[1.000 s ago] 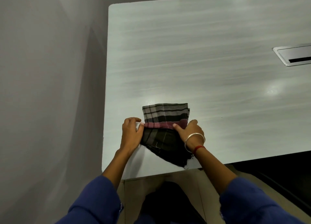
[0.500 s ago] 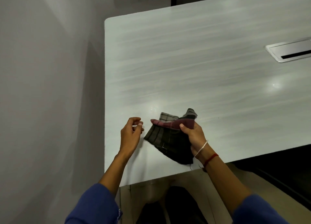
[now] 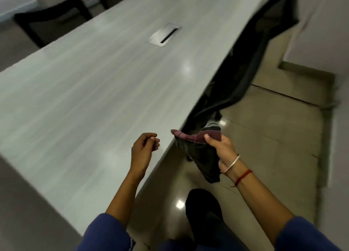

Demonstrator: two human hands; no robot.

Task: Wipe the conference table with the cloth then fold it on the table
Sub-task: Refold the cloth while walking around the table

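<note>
Dark plaid cloth [image 3: 200, 152] hangs lengthwise down beside table [image 3: 94, 99], gripped by right hand [image 3: 221, 147]; left hand [image 3: 141, 148] loosely curled, empty.

Left hand [image 3: 144, 149] hovers loosely curled; right hand [image 3: 224, 148] grips the cloth [image 3: 195, 138], thumb uppermost.

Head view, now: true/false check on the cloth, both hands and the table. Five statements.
1. The right hand grips the plaid cloth. True.
2. The cloth lies folded on the conference table. False: it hangs from the right hand past the table's edge, over the floor.
3. The left hand pinches a corner of the cloth. False: it holds nothing, fingers loosely curled above the table.
4. A metal cable hatch sits in the tabletop. True.
5. The silver bangle is on the left wrist. False: it is on the right wrist.
</note>
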